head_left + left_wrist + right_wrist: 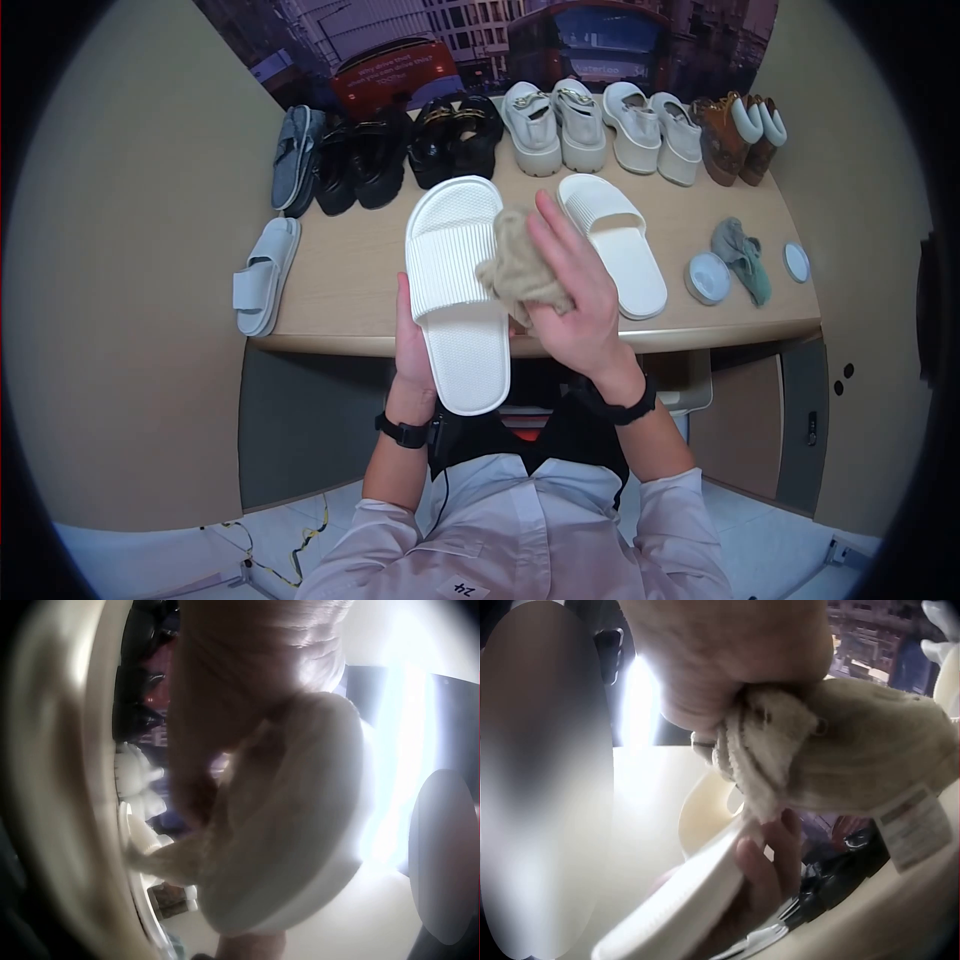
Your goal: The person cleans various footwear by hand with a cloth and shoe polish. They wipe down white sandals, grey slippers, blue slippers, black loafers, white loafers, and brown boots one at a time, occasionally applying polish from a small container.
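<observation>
A white slide sandal point(460, 270) with a ribbed strap is held upright, off the table, in the left hand point(412, 340), whose fingers go behind its sole. On the sandal's right side, the right hand point(580, 300) holds a bunched beige cloth point(522, 262) against the strap's edge. The right wrist view shows the cloth point(870, 750) with a label hanging under the right hand point(735, 652), and fingers point(761, 870) of the left hand gripping the sandal point(682, 892). In the left wrist view the sandal's sole point(300, 825) hides much of the grip.
The matching white slide point(625, 250) lies on the table point(345, 270). A grey-white slide point(267, 278) stands at the left edge. Several pairs of shoes line the back. At the right are a white round dish point(708, 278), a grey-green cloth point(740, 258) and a small lid-like disc point(796, 262).
</observation>
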{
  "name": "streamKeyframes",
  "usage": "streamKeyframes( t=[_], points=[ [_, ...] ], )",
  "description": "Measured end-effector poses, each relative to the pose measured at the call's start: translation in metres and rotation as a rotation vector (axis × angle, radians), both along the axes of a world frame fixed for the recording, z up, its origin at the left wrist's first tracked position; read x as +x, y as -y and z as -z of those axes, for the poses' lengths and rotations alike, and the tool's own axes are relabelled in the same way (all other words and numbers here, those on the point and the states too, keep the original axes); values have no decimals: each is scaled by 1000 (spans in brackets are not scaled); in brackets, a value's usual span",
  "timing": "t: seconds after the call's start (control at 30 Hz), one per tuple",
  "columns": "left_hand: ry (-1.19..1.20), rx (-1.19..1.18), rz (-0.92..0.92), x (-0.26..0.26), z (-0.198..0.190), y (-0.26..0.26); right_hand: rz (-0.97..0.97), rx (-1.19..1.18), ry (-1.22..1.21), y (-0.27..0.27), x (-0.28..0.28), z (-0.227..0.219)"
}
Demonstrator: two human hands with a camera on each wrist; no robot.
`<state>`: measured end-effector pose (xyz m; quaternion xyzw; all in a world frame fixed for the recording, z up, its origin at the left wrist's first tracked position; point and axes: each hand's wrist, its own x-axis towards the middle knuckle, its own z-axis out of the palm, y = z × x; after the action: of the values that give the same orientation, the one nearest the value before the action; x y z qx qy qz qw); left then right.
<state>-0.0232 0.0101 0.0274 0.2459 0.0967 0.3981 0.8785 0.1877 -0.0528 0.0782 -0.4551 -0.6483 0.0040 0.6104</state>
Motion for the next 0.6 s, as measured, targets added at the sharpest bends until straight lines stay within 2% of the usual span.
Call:
streamKeyframes(
  t=[0.03,0.13,0.27,0.47,0.6],
  points=[
    [34,-49,-13,-1,-1,0,14,63,111,-1,-2,1],
    [190,-152,16,-4,1,-1,28,139,189,-2,-7,4],
    [298,-148,49,-6,7,-3,39,201,269,0,-12,3],
    [112,-15,-32,-9,14,-6,36,201,309,1,-11,3],
    [193,-42,3,-7,12,-5,30,192,275,2,-12,4]
  ],
)
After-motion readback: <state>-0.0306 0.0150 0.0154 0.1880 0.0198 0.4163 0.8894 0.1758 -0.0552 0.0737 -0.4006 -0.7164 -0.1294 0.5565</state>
